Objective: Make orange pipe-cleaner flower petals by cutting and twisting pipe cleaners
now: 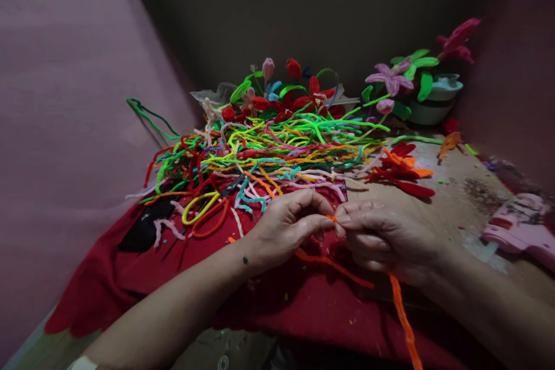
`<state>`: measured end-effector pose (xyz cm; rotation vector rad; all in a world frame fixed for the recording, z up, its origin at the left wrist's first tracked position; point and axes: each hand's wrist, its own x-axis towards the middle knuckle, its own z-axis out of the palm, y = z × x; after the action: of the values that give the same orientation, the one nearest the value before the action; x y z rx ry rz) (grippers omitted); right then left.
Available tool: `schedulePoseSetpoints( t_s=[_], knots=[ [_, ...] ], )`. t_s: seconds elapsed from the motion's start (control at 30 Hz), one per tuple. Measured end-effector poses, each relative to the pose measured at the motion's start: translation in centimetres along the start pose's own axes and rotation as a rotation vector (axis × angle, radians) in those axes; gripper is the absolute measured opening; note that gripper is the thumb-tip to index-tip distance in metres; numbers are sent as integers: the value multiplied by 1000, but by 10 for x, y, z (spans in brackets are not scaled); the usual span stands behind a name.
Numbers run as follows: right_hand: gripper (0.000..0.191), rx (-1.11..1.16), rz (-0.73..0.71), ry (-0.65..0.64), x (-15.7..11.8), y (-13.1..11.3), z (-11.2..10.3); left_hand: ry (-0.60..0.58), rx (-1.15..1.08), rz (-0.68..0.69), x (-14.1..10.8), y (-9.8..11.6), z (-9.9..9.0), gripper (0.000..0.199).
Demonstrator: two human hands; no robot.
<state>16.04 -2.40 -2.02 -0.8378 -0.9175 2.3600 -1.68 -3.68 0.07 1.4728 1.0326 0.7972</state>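
Note:
Both hands meet over the red cloth, pinching an orange pipe cleaner (405, 321) between thumbs and forefingers. My left hand (299, 217) is closed on its short bent part. My right hand (384, 234) grips it close beside, and a long tail hangs below that hand toward the bottom of the view. Another orange length (336, 267) slants beneath the hands; whether it belongs to the same piece I cannot tell. Left of my left hand lie scissors (202, 208) with yellow and red handle loops. A red and orange pipe-cleaner flower (401, 167) rests beyond my right hand.
A large heap of many-coloured pipe cleaners (281, 147) spreads behind the hands. Finished flowers (295, 92) stand at the back, more in a pot (433, 105) at the right. A pink glue gun (520, 225) lies far right. Red cloth (143, 274) hangs over the table's front edge.

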Motion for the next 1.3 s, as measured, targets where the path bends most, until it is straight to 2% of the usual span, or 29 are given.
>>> schedulePoseSetpoints(
  t_s=[0.13,0.3,0.43,0.63,0.8,1.03,1.1,1.17,1.23,1.3],
  knots=[
    [13,23,27,-57,0,1,-1,-109,-114,-92,1,-3,-1,19],
    [14,-79,-35,54,1,0,2,-166,-147,-226,4,-4,-4,27],
    [13,-165,-80,128,0,-2,5,-186,-138,-255,4,-2,-4,27],
    [16,-260,-101,185,-1,-8,6,-275,-284,-365,6,-3,-10,24],
    [13,-241,-117,202,-3,-10,0,-227,-394,-301,8,-3,-17,21],
    [14,-236,-128,198,0,-5,4,-179,-307,-270,6,-1,-8,20],
    [14,-229,-118,192,1,-4,5,-169,-251,-239,5,-2,-6,19],
    [15,-215,-105,185,1,-4,5,-165,-98,-182,4,-4,-6,17],
    [15,-199,-87,183,1,-4,5,-132,234,-7,3,-6,-5,15],
    [15,-178,-55,178,1,-4,4,-69,716,271,1,-8,-5,14]
  ],
)
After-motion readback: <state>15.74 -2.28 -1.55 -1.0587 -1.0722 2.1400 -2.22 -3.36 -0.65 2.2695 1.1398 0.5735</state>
